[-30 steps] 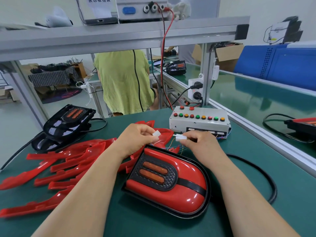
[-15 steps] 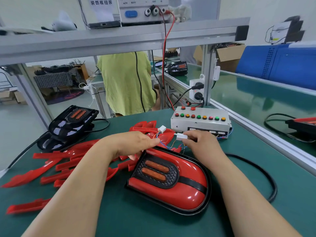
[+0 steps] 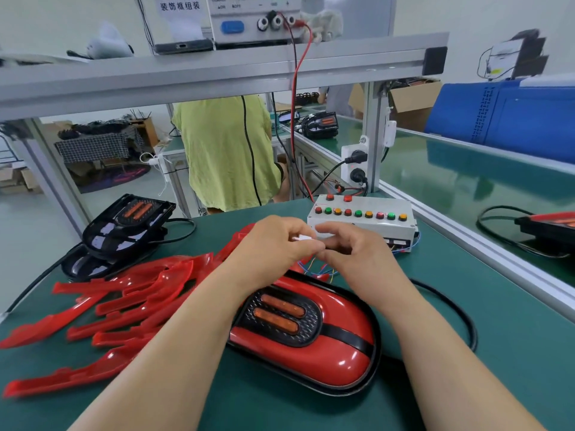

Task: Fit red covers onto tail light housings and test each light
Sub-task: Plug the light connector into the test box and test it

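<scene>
A tail light (image 3: 311, 334) with its red cover fitted lies on the green mat in front of me, two amber strips on top. Thin coloured wires (image 3: 314, 269) run from its far end up to my hands. My left hand (image 3: 273, 244) and my right hand (image 3: 351, 247) meet just above it, each pinching a small white connector (image 3: 306, 239); the two connector halves touch between my fingertips. Right behind my hands sits the white test box (image 3: 361, 222) with rows of red, green and amber buttons.
Several loose red covers (image 3: 124, 306) lie spread at the left. Two black uncovered housings (image 3: 124, 228) are stacked at the far left. A black cable (image 3: 451, 309) loops at the right. A person in a green shirt (image 3: 224, 150) sits beyond the bench.
My left hand has risen from the tail light's edge and taken hold of the loose white connector. Both hands have come together, so the two connectors now touch.
</scene>
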